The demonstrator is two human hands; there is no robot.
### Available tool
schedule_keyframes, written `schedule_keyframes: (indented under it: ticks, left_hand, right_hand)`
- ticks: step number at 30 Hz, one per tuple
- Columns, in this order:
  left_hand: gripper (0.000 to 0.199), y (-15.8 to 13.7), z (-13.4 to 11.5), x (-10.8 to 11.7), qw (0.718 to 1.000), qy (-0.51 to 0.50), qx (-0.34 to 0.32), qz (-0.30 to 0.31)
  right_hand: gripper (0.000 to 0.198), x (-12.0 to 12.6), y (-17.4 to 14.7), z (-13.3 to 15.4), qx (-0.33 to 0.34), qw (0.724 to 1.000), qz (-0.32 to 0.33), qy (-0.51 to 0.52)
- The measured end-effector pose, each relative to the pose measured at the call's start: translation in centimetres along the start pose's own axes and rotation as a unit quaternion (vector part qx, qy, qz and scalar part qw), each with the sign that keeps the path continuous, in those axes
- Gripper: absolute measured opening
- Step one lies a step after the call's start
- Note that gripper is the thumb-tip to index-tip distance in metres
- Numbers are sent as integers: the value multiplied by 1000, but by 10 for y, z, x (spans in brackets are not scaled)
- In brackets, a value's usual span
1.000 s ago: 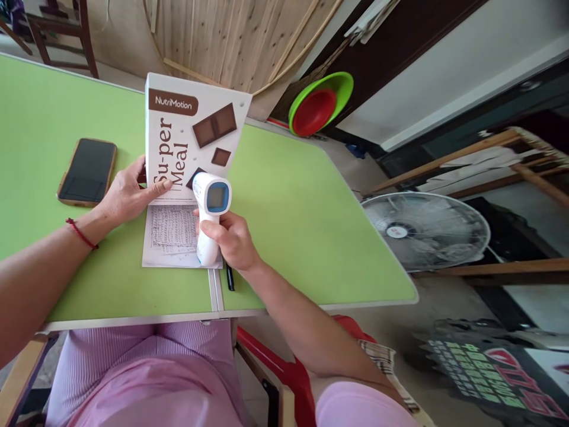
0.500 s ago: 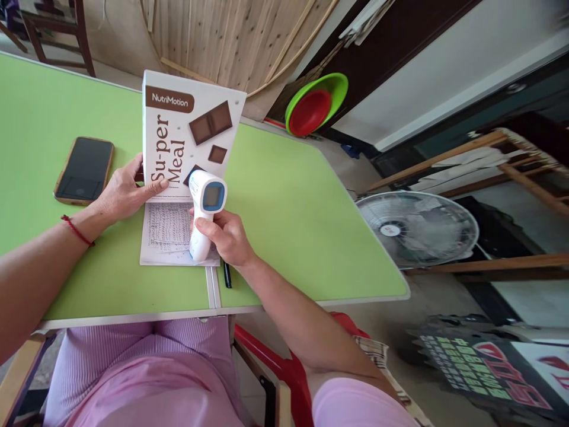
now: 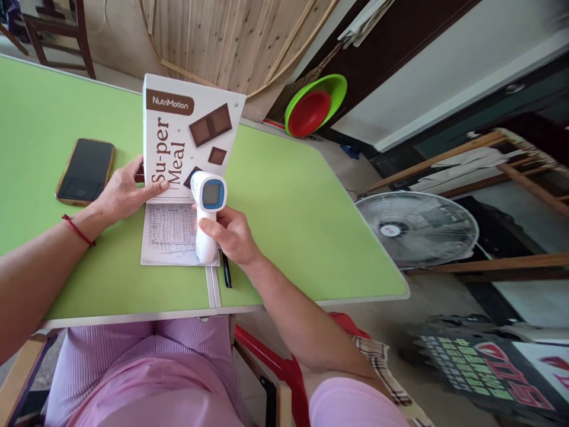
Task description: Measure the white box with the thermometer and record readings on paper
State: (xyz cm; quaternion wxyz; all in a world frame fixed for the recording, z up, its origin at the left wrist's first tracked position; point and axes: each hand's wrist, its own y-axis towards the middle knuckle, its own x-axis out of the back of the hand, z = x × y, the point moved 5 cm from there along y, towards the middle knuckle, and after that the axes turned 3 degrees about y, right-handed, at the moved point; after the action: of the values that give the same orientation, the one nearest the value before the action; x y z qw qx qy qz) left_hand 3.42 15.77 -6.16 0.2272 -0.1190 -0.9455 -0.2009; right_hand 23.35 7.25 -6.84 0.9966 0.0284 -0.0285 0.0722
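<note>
So, far L: partly see dark chair (image 3: 62, 41) past edge of green table (image 3: 288, 213). Next, see phone (image 3: 86, 171) flat on table, screen up & dark, just beside L hand (image 3: 127, 190). On same wrist, wearing red bracelet (image 3: 79, 230). W/ L hand, clamped on L edge of box (image 3: 193, 136), thumb over front face nr bottom, other fingers mostly hidden. Holding box upright, leaning back slightly, white w/ "NutriMotion Su-per Meal" & choc. pieces printed on front; can't tell if resting on table. Under/nr box's lower edge, see paper (image 3: 166, 234) w/ dense small script, lying flat. Over paper's R side, holding white/blue thermometer (image 3: 208, 213) upright, grey screen facing back; overlapping box's lower R corner in view, can't tell if touching. W/ R hand (image 3: 233, 234), wrapped tight round its handle, thumb in front. Just below R hand, see black pen (image 3: 227, 273) on table, beside paper. Further R, well apart, off table: green basin (image 3: 339, 89), red basin (image 3: 309, 114), then fan (image 3: 418, 228), w/ printed bag (image 3: 489, 362) lower R, type unclear.
</note>
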Motion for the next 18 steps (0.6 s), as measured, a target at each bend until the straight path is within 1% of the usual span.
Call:
schedule_keyframes:
  ticks: [2,5,8,10,12,14,15,18]
  left_hand:
    - [61,-1,0,0,1000,-16,4,-8]
    - [60,-3,0,0,998,-54,25,-10]
    - [57,-4,-1,1,996,-76,37,-16]
    - [56,-3,-2,3,997,-71,29,-26]
    - [56,-2,-2,5,997,-60,15,-35]
    - [59,-1,-1,7,998,-51,3,-40]
    - [62,-1,0,8,998,-48,1,-42]
    - [76,1,4,11,998,-48,8,-47]
  right_hand:
    - [45,7,-3,13,24,999,-12,-32]
    - [41,24,-11,34,60,992,-38,-107]
    - [46,50,-18,39,74,969,-94,-216]
    - [54,70,-22,30,87,943,-149,-286]
    - [58,86,-25,12,98,912,-200,-343]
    - [63,99,-27,-8,93,879,-256,-391]
    - [64,102,-27,-17,87,868,-272,-407]
    - [62,103,-26,-31,77,859,-282,-421]
